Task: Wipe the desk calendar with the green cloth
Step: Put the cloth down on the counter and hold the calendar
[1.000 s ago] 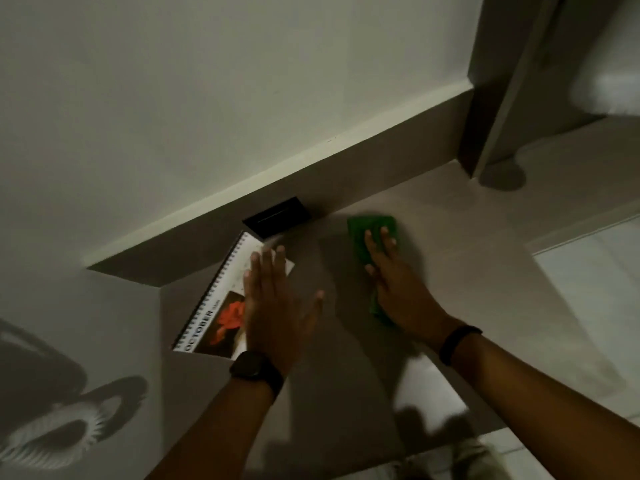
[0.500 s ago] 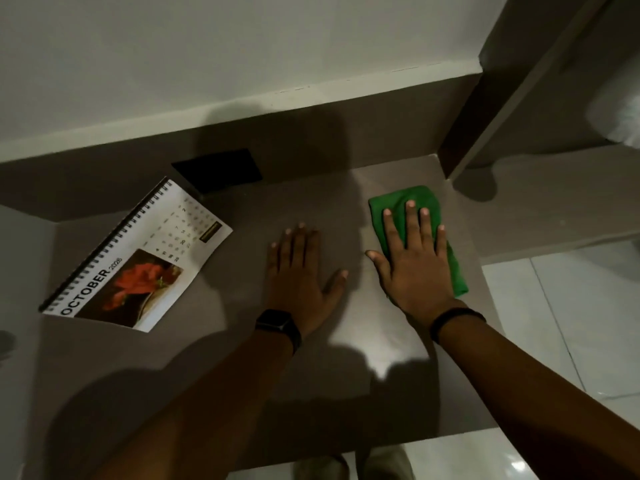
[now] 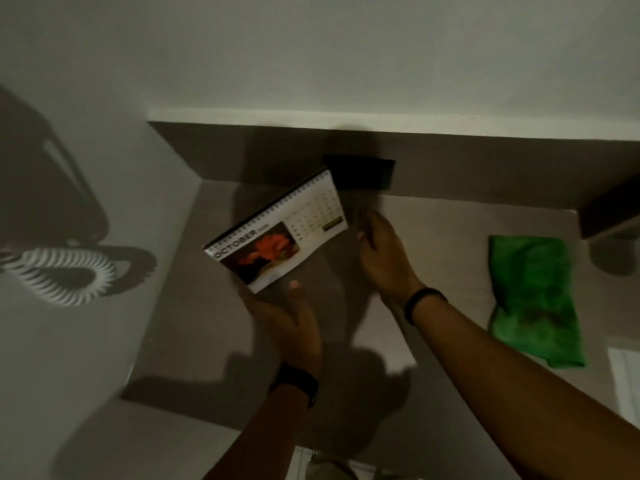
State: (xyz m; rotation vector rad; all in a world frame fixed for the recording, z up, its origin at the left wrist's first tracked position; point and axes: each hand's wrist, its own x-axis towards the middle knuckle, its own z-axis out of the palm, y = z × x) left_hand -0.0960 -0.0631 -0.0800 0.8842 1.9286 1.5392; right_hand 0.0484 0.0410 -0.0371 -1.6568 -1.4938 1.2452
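The spiral-bound desk calendar (image 3: pixel 277 233), open at October with a red flower photo, is lifted off the grey desk (image 3: pixel 436 258) and tilted. My left hand (image 3: pixel 287 320) grips its near lower edge, thumb on top. My right hand (image 3: pixel 381 254) is at the calendar's right edge, fingers curled; whether it touches the edge is unclear in the blur. The green cloth (image 3: pixel 533 296) lies crumpled on the desk at the right, apart from both hands.
A black box (image 3: pixel 360 174) sits against the desk's back panel just behind the calendar. A side wall (image 3: pixel 86 341) bounds the desk on the left, a shelf end (image 3: pixel 609 209) at the right. White floor tiles (image 3: pixel 623 375) show past the desk's right edge.
My right hand has let go of the green cloth and moved left to the calendar. My left hand has taken hold of the calendar and raised it off the desk.
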